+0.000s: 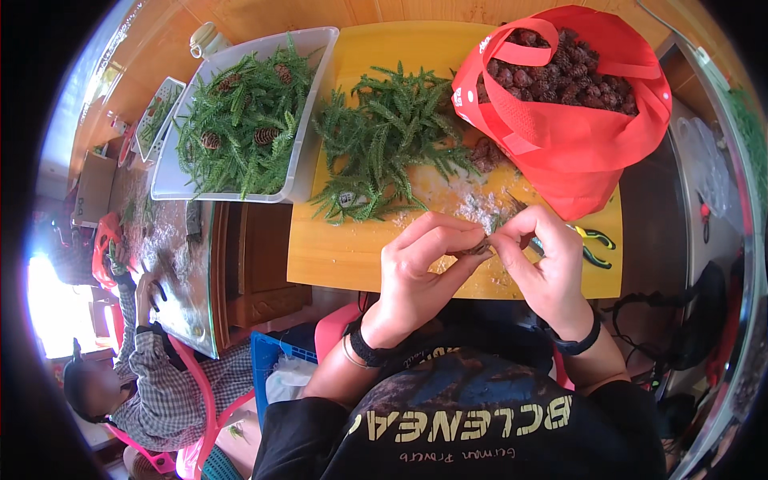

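Observation:
My left hand (424,260) and my right hand (548,252) meet above the front of the yellow table (340,260). Thumbs and fingertips of both are pinched together on a small brown pine cone (477,249), mostly covered by the fingers. A bit of green shows close to the right fingertips. Beyond the hands lies a loose pile of green artificial pine sprigs (392,128). White flakes (480,210) are scattered just past the fingers. Pliers with yellow and black handles (596,235) lie to the right of my right hand.
A translucent plastic bin (324,52) of sprigs with pine cones stands at the back left. At the back right a red bag (568,172) holds many pine cones (560,76). Left, another person in a checked shirt (168,368) sits at a second table. A blue crate (268,364) stands below.

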`<move>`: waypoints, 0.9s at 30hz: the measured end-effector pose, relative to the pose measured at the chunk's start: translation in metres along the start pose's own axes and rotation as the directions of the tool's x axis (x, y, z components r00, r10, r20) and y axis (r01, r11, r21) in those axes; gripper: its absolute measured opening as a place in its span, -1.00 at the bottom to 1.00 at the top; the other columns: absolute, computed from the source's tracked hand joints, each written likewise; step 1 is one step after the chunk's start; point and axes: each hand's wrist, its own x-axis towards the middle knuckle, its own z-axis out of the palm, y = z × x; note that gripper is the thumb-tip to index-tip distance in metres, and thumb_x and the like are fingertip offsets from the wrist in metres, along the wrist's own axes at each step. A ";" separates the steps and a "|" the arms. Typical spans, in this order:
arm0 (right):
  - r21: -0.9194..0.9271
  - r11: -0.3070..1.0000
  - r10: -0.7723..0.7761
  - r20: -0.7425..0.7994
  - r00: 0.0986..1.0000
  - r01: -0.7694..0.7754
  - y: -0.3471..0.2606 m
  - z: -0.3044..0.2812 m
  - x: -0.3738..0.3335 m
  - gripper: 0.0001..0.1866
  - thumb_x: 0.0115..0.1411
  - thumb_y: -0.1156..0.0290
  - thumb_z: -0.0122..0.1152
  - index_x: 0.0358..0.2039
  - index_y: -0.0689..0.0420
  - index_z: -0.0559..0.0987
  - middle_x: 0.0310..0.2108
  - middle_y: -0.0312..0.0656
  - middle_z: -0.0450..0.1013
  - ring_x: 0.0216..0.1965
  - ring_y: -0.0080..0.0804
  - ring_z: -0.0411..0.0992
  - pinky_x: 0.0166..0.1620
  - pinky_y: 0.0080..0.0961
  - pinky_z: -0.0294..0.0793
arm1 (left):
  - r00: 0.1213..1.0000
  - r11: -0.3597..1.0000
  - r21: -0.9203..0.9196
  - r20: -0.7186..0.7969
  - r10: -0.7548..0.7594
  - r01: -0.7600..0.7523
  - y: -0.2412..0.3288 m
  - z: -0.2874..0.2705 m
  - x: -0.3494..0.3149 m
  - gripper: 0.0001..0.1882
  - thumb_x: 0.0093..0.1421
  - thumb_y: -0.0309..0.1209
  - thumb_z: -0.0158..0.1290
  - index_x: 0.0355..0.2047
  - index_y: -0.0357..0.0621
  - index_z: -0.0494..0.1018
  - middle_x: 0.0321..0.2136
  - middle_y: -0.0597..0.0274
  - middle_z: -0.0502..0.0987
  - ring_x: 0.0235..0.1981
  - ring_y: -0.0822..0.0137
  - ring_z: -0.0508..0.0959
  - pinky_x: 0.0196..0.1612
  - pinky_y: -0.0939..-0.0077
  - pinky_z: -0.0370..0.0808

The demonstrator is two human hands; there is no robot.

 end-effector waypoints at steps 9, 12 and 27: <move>0.152 0.978 0.111 0.187 0.976 -0.140 -0.004 -0.016 0.002 -0.86 0.07 0.55 0.14 -0.32 0.27 0.44 -0.50 -0.29 0.39 -0.44 -0.62 0.35 -0.34 -0.67 0.33 | 0.967 0.760 -0.601 0.106 -0.231 0.247 -0.010 0.004 -0.008 -0.76 0.00 -0.70 0.11 -0.32 -0.25 0.36 -0.18 0.06 0.47 -0.22 0.43 0.50 -0.21 0.60 0.49; 0.023 0.971 0.230 0.164 0.959 -0.237 0.008 -0.049 0.003 -0.80 0.07 0.52 0.14 -0.27 0.26 0.44 -0.43 -0.28 0.41 -0.34 -0.60 0.38 -0.26 -0.63 0.34 | 0.964 0.752 -0.612 0.073 -0.254 0.245 -0.008 -0.002 -0.004 -0.74 -0.01 -0.65 0.16 -0.37 -0.21 0.30 -0.22 -0.04 0.48 -0.38 0.49 0.45 -0.30 0.64 0.44; -0.651 0.735 0.419 0.214 0.882 -0.191 0.099 -0.123 -0.053 -0.62 -0.25 0.58 0.28 -0.40 0.17 0.31 -0.33 -0.10 0.27 -0.24 -0.10 0.30 -0.18 -0.37 0.33 | 0.921 0.506 -0.784 0.210 -0.330 0.360 -0.003 -0.008 -0.001 -0.71 0.03 -0.38 0.18 -0.36 -0.19 0.30 -0.32 -0.02 0.44 -0.46 0.39 0.46 -0.43 0.65 0.44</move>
